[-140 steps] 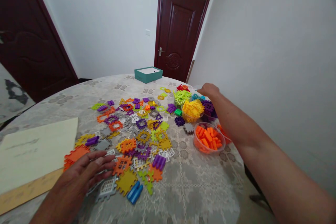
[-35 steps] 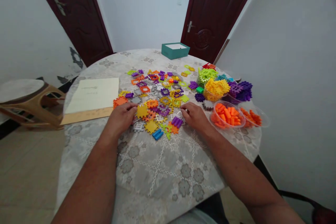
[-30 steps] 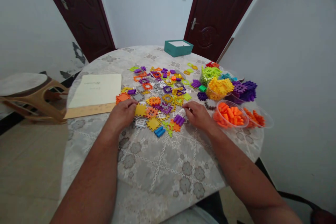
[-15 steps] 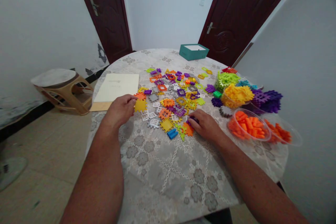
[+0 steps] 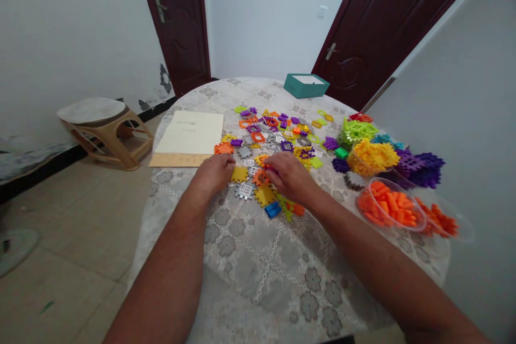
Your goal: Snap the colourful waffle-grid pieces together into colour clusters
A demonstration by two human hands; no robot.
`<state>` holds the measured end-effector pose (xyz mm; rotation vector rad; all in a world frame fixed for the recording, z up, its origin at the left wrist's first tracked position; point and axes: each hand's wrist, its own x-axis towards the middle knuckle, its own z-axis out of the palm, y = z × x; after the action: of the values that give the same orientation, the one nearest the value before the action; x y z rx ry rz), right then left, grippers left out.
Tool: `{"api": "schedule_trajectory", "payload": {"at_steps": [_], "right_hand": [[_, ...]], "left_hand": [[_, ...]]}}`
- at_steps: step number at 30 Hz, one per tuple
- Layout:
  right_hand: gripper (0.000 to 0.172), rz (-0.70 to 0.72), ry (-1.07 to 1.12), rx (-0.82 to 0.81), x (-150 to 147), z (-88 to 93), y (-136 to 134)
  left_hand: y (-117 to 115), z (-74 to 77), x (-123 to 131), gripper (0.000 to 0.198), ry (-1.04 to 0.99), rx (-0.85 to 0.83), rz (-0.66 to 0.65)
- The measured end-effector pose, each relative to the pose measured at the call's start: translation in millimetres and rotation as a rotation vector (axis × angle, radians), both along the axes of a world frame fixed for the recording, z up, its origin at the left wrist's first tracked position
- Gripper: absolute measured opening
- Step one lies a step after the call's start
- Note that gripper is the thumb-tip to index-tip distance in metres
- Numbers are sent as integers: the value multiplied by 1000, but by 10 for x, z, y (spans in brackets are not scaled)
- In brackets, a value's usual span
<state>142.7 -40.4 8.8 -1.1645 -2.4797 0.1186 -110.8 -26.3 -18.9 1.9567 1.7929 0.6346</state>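
Note:
Flat plastic building pieces (image 5: 278, 137) in orange, purple, yellow, grey and white lie spread over a round table (image 5: 258, 279) with a patterned cloth. My left hand (image 5: 213, 173) pinches a yellow square piece (image 5: 239, 173) at the near edge of the spread. My right hand (image 5: 289, 176) lies close beside it, fingers curled down over an orange piece (image 5: 260, 177). It seems to grip a purple connector that is mostly hidden. A blue connector (image 5: 273, 209) and a lime piece (image 5: 287, 208) lie just in front of my right wrist.
At the right stand clear tubs of orange pieces (image 5: 389, 209) and heaps of yellow (image 5: 371, 156), green (image 5: 357, 130) and purple (image 5: 419, 166) pieces. A paper sheet (image 5: 191, 131) on a wooden ruler (image 5: 177, 159) lies left, a teal box (image 5: 306, 85) far back. A stool (image 5: 100, 129) stands on the floor.
My right hand closed on the purple connectors near the table's front and moved left toward my left hand. My left hand still holds the yellow piece. My head turned left.

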Motion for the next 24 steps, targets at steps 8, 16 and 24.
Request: {"api": "schedule_trajectory", "payload": {"at_steps": [8, 16, 24], "right_hand": [[28, -182, -331, -55, -473, -75, 31], [34, -208, -412, -53, -460, -22, -26], [28, -316, -361, 20, -601, -101, -84]], "left_hand": [[-54, 40, 66, 29, 41, -24, -83], [-73, 30, 83, 31, 3, -34, -106], [-47, -6, 38, 38, -45, -41, -103]]}}
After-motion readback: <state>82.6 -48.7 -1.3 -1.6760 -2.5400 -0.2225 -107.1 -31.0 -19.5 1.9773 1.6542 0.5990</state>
